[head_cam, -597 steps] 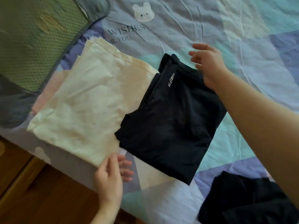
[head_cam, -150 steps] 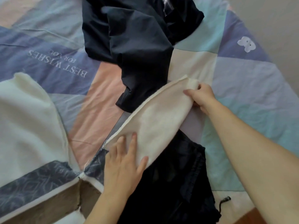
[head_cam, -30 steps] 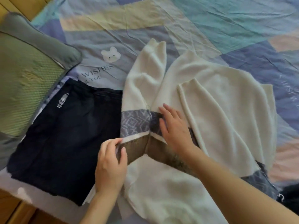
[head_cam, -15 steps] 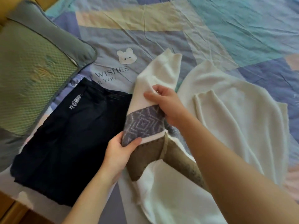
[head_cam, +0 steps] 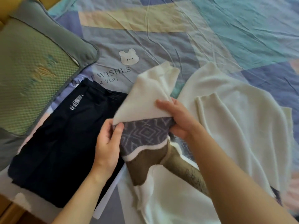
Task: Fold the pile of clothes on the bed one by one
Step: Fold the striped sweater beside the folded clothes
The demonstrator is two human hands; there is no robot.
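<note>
A cream sweater with a purple patterned band and a brown band lies spread on the bed, right of centre. Its left sleeve is lifted off the bed. My left hand pinches that sleeve's near edge at the purple band. My right hand grips the sleeve's right edge, fingers on top. The other sleeve lies folded across the sweater's body. A folded black garment with a small white label lies flat to the left.
A green quilted pillow with a grey border sits at the far left. The patchwork bedsheet with a bear print and lettering stretches behind. A wooden floor edge shows at the bottom left.
Over the last second both hands took hold of the left sleeve and lifted it off the bed; it now hangs between them. The view has shifted closer.
</note>
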